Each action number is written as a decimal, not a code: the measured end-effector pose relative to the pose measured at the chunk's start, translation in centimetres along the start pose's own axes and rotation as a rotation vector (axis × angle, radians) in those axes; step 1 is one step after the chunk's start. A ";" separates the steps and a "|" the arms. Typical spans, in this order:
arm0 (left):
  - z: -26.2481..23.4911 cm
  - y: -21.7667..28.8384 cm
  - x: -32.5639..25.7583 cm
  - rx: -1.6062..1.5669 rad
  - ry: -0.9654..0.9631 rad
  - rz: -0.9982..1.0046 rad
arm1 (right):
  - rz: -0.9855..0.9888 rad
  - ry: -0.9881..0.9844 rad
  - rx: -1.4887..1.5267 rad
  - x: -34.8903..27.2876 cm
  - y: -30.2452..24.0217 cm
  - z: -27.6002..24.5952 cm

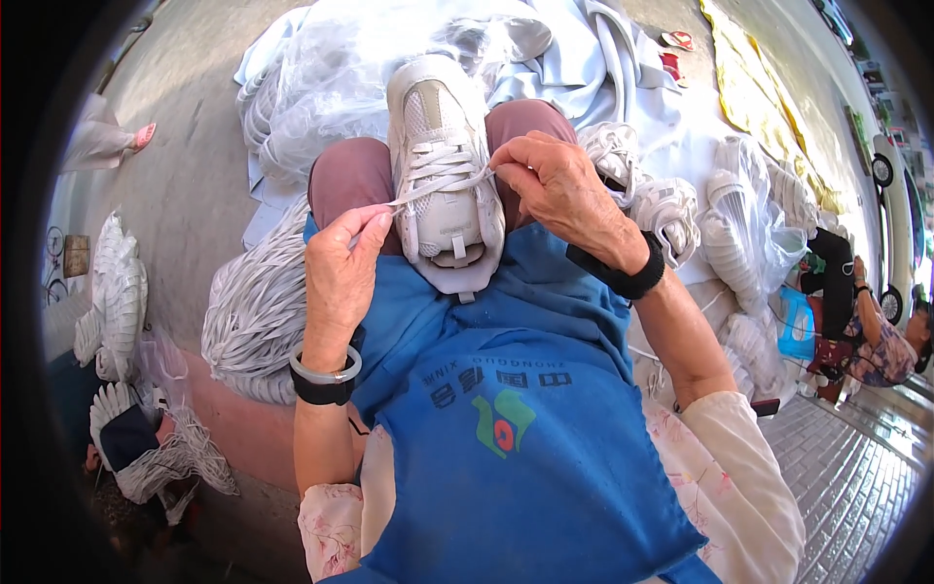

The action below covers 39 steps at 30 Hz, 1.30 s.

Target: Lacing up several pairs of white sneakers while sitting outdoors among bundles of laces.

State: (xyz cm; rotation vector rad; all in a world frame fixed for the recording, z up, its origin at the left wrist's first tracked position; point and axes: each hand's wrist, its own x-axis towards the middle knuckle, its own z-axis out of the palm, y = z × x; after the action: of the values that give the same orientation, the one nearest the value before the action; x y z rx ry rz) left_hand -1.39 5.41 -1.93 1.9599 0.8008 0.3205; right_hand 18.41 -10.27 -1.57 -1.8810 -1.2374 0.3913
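Note:
A white sneaker rests on my lap between my knees, its toe pointing away from me and its collar near the blue apron. Flat white shoelace crosses over its tongue through the eyelets. On the left side of the shoe, my left hand pinches a length of this lace between thumb and fingertips. My right hand is bent at the other side, thumb and forefinger closed on the lace near the upper eyelets. The lace ends are partly hidden by my fingers.
Beside my left leg lies a thick bundle of white laces. More white sneakers sit right of my knee, near bagged shoes. Clear plastic bags lie beyond my knees. Another person is at the far right.

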 end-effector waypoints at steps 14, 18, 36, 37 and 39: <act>-0.6 0.3 2.8 0.115 -0.097 0.196 | -0.028 -0.053 -0.093 0.0 -1.0 -0.2; -1.0 1.0 3.6 0.225 -0.161 0.213 | -0.040 -0.071 -0.145 0.3 -1.4 -0.5; -0.1 1.8 3.8 0.493 -0.034 0.515 | -0.103 -0.090 -0.364 0.3 -1.9 0.1; -0.1 2.1 3.6 0.259 -0.076 0.241 | -0.132 -0.069 -0.374 0.3 -2.0 0.1; -0.2 2.9 3.3 -0.039 -0.109 -0.129 | -0.108 -0.054 -0.324 0.3 -1.4 0.3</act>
State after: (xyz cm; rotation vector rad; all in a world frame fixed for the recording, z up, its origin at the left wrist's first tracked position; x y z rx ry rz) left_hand 2.11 6.75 0.27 1.8624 0.8395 0.1496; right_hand 17.48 -9.66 -0.57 -2.0712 -1.5029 0.1925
